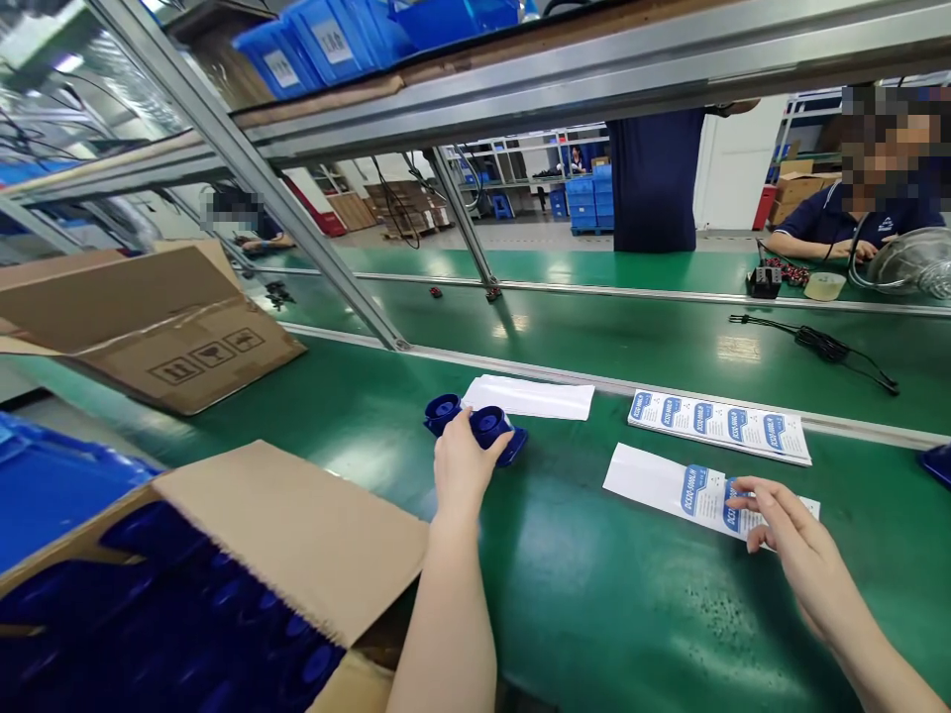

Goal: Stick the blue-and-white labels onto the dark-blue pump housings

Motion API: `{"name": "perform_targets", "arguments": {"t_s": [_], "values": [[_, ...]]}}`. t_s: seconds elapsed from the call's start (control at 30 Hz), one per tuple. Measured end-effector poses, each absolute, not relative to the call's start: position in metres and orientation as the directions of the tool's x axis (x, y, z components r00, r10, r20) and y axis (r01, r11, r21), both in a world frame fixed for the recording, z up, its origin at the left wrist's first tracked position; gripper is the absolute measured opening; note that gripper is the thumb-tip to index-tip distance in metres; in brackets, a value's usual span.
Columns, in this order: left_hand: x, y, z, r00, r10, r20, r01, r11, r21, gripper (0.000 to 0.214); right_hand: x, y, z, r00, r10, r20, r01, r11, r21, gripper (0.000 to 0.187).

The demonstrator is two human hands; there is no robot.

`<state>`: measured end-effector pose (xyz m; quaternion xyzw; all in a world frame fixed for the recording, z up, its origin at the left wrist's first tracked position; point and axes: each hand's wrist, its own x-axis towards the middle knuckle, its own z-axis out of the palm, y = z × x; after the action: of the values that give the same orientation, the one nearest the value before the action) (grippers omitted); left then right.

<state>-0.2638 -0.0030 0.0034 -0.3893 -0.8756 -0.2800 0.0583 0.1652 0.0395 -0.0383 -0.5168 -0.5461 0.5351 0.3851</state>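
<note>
My left hand (pixel 459 463) is closed round a blue plastic part (pixel 486 431) that rests on the green bench; a second blue part (pixel 441 411) lies against it to the left. My right hand (pixel 780 530) lies on a white label sheet (pixel 669 485) with blue stickers, its fingers bent and pinching at one sticker near the sheet's right end. A bare white backing strip (pixel 531 397) lies just beyond the blue parts.
Another sticker sheet (pixel 719 425) lies by the conveyor rail. An open carton (pixel 245 584) full of blue parts sits at the near left, a flattened box (pixel 156 322) behind it. Across the conveyor a seated person (pixel 854 223) works; another stands (pixel 654 178). A black cable (pixel 817 347) lies on the belt.
</note>
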Motion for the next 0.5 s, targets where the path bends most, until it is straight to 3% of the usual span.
{"name": "perform_targets", "arguments": {"t_s": [0.27, 0.5], "values": [[-0.277, 0.000, -0.016, -0.807, 0.464, 0.367, 0.590, 0.601, 0.539, 0.082, 0.168, 0.040, -0.036, -0.168, 0.979, -0.118, 0.255, -0.073, -0.964, 0.054], [-0.277, 0.004, -0.023, -0.835, 0.401, 0.378, 0.550, 0.642, 0.534, 0.068, 0.169, 0.040, -0.028, -0.154, 0.987, -0.040, 0.313, 0.010, -0.950, 0.049]]}}
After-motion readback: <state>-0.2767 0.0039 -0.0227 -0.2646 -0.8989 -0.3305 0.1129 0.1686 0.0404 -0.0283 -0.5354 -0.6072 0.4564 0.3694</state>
